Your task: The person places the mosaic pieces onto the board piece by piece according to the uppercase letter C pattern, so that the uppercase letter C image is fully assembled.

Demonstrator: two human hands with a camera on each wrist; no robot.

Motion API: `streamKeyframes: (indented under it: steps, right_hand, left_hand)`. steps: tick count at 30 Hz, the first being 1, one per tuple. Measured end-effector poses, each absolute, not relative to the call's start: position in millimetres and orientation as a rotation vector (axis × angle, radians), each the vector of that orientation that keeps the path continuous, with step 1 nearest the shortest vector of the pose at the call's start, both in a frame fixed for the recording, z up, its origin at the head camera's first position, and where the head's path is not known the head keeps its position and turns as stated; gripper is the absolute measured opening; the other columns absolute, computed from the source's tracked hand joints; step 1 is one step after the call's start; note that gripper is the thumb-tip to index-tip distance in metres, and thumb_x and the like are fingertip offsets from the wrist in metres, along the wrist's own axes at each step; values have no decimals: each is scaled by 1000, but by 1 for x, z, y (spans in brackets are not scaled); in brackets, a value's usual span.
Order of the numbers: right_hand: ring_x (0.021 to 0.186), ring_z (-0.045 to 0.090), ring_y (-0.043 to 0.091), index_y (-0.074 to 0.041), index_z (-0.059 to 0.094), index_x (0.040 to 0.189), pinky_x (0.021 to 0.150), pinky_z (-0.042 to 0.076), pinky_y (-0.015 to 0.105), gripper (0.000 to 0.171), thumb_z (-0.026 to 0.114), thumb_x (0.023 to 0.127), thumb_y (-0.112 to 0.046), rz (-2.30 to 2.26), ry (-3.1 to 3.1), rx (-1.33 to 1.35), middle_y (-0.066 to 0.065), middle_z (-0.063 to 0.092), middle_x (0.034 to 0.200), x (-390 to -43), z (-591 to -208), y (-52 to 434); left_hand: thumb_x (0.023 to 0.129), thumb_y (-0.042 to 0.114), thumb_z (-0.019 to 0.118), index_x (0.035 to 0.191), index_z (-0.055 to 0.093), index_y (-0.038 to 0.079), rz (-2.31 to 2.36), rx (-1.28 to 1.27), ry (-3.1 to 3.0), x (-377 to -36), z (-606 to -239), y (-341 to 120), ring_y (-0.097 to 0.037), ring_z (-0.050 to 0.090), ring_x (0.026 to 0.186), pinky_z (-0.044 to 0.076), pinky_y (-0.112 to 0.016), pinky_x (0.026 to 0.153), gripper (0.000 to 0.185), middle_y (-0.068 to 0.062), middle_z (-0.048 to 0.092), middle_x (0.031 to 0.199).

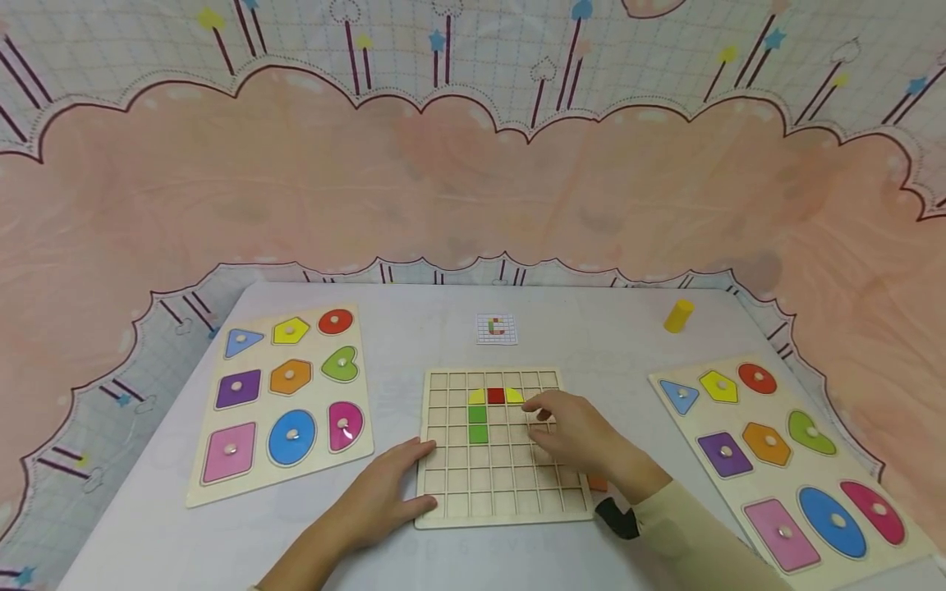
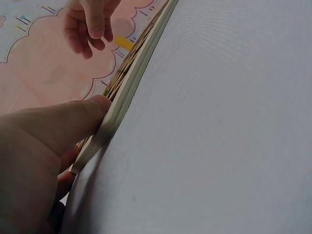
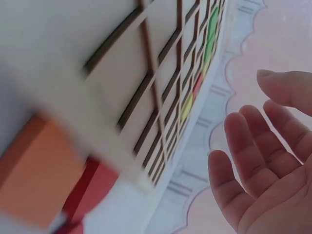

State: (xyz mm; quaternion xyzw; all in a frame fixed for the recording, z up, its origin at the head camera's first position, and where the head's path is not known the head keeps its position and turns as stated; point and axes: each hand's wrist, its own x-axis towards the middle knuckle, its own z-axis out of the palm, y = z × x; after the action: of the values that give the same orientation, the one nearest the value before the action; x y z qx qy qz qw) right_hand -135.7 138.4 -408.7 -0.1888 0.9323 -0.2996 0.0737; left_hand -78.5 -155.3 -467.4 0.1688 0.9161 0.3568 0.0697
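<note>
Head view: the grid board point(image 1: 500, 482) lies on the desk point(image 1: 399, 336). The right hand point(image 1: 572, 431) is nearer the right-hand yellow piece point(image 1: 513, 396), which sits just left of its fingertips, towards the board's far edge; contact there cannot be told. The left hand point(image 1: 377, 497) touches the board's left edge, fingers extended.

Left wrist view: the board shows edge-on, thumb against it; the other fingers are mostly hidden.

Right wrist view: the right hand's fingers are loosely parted, thumb well apart, holding nothing visible. Beside the board's edge, an orange block point(image 3: 46, 170) is blurred and cut off, a red block point(image 3: 92, 187) partly covered.
</note>
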Motion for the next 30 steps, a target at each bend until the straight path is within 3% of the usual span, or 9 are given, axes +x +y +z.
streamKeyframes:
  steps: [14,30]
  right_hand:
    - [102,61,24,-7,66,122,87,55,44,32,72,90,-12,-892,2834,-349,3,66,111,-123,-417,196]
    - [89,58,18,-4,67,117,81,54,38,32,74,86,-8,-868,2817,-316,0,66,101,-117,-432,216]
  left_hand:
    - [82,23,83,140,55,3,1050,497,2772,-79,-467,-155,-38,45,136,36,-55,110,68,-18,51,145]
    - [81,22,83,140,55,3,1060,496,2776,-79,-467,-154,-38,45,135,36,-56,110,68,-19,51,145]
